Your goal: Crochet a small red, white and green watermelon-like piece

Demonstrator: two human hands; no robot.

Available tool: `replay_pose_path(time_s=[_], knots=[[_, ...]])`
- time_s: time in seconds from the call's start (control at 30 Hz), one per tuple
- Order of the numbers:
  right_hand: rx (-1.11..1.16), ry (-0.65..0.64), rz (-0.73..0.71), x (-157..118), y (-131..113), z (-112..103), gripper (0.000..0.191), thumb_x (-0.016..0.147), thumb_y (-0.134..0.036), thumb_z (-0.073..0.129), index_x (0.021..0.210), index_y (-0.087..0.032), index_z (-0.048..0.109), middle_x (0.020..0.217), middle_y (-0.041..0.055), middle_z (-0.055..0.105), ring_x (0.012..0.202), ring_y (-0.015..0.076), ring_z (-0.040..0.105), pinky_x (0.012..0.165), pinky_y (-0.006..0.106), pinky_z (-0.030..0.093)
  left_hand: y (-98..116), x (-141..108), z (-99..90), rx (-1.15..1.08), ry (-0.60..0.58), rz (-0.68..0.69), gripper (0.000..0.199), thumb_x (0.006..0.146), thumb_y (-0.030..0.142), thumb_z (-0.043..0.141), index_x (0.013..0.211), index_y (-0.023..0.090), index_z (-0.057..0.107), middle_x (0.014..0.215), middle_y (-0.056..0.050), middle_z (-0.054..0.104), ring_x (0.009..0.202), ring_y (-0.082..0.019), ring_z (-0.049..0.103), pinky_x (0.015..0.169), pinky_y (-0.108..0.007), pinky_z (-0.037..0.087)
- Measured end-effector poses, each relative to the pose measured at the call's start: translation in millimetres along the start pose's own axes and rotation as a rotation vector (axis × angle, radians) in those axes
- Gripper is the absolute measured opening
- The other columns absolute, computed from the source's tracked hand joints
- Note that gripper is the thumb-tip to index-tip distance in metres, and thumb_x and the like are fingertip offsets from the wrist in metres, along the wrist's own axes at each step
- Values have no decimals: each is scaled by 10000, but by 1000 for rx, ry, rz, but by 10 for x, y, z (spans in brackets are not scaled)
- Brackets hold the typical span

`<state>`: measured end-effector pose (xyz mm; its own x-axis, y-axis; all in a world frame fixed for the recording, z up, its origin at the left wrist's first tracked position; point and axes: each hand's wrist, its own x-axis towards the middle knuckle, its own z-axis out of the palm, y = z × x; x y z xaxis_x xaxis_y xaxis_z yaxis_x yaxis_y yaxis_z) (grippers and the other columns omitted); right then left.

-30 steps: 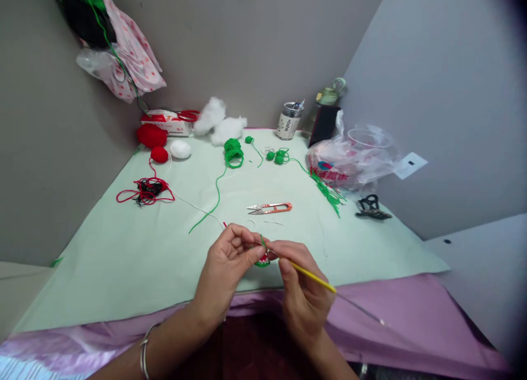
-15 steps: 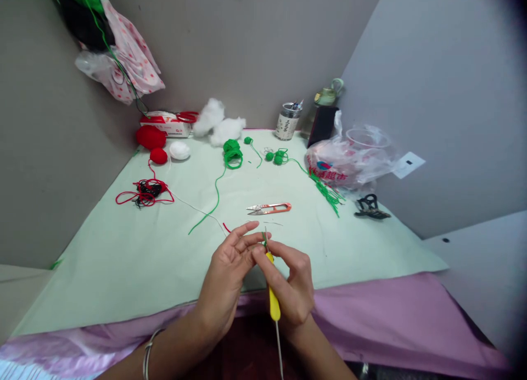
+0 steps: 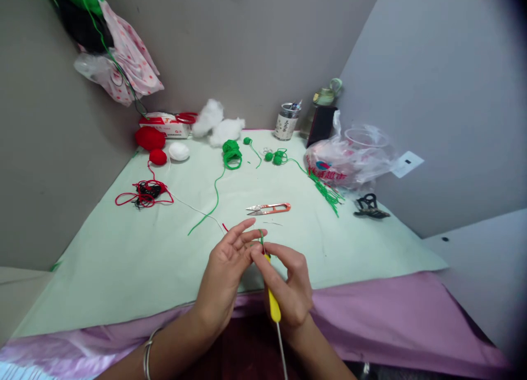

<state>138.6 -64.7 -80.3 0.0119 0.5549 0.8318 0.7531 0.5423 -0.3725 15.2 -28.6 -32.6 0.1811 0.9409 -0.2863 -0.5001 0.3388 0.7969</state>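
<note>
My right hand (image 3: 290, 284) is closed around a crochet hook with a yellow handle (image 3: 274, 305); its metal tip reaches up among my left fingers. My left hand (image 3: 226, 267) pinches a small bit of green yarn (image 3: 261, 237) between thumb and finger, while its other fingers are raised. Part of the yarn loops over a left finger beside the hook. Fingers hide most of the piece. Just beyond my hands lie orange-handled thread snips (image 3: 268, 208) and a short red yarn scrap (image 3: 225, 227).
Red yarn balls (image 3: 150, 139), a white ball (image 3: 179, 151), stuffing (image 3: 226, 132) and green yarn (image 3: 233, 154) sit at the back. To the right are a pen can (image 3: 287, 122), a plastic bag (image 3: 346, 157), green strands (image 3: 327, 192) and a black hair clip (image 3: 371, 207).
The hook tip has drawn back lower between my fingers, and the green yarn now stands out more clearly over my left finger. Both hands stay in nearly the same place.
</note>
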Motion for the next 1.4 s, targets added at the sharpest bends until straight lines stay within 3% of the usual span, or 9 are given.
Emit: replay_pose_path(time_s=[0.2, 0.4, 0.57, 0.97, 1.2, 1.4], knots=[[131, 124, 31, -17, 26, 58, 498, 962, -45, 671, 1372, -322, 729, 1208, 99, 719, 1053, 249, 739, 813, 391, 675, 72, -16, 26, -76, -83, -107, 460, 741, 273, 963, 1165, 227, 793, 914, 11, 766, 874, -116, 680, 836, -216, 503], [487, 127, 327, 136, -3, -23, 342, 1001, -92, 644, 1170, -343, 804, 1057, 47, 762, 938, 185, 754, 721, 302, 649, 82, 24, -14, 23, -137, -53, 443, 776, 253, 930, 1194, 238, 785, 866, 24, 738, 829, -125, 658, 871, -264, 488], [593, 102, 425, 186, 25, -76, 258, 1021, -149, 627, 1105, -311, 809, 991, 38, 798, 966, 204, 752, 791, 342, 639, 112, 31, -32, 94, -152, -37, 415, 821, 237, 889, 1215, 227, 763, 865, 18, 713, 858, -136, 633, 891, -279, 464], [750, 107, 532, 160, 42, -119, 236, 1044, -171, 610, 1111, -309, 789, 989, 9, 784, 900, 180, 726, 815, 346, 593, 161, 33, -65, 162, -159, -23, 320, 846, 256, 833, 1153, 215, 756, 870, 11, 658, 852, -151, 566, 854, -296, 420], [802, 82, 573, 150, 59, -166, 233, 1060, -182, 585, 1081, -293, 788, 976, 11, 774, 889, 174, 722, 805, 336, 581, 179, 42, -109, 209, -227, -13, 258, 860, 258, 818, 1108, 220, 759, 842, 18, 644, 819, -141, 559, 786, -279, 420], [797, 60, 542, 228, 25, -180, 205, 1044, -190, 619, 1048, -288, 799, 939, 6, 777, 874, 163, 716, 802, 313, 578, 172, 39, -112, 206, -258, 5, 290, 846, 252, 852, 1117, 225, 754, 829, 24, 649, 794, -128, 583, 769, -268, 440]])
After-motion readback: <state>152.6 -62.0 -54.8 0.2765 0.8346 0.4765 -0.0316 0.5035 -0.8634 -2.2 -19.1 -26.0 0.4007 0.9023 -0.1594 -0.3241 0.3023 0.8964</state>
